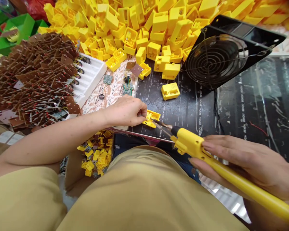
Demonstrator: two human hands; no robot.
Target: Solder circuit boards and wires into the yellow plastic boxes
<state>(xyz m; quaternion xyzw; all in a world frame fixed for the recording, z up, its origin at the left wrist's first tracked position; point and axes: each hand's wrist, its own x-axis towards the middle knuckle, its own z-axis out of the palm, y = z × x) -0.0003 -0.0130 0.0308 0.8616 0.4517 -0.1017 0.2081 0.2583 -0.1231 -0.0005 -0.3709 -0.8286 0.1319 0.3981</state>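
Note:
My right hand is closed around a yellow soldering iron with a solder feed guide at its front. The iron's tip meets a small yellow plastic housing lying at the front edge of the black bench. With fingers pinched together, my left hand is at the left end of that housing; what sits between the fingertips is hidden. Just beyond stands another yellow housing with speaker holes. A green circuit board with wires lies behind my left hand.
Yellow housings are heaped across the back. A black fan stands tilted at the right rear. Brown circuit boards are piled on the left beside a white foam tray. Below the bench, a cardboard box contains yellow assemblies.

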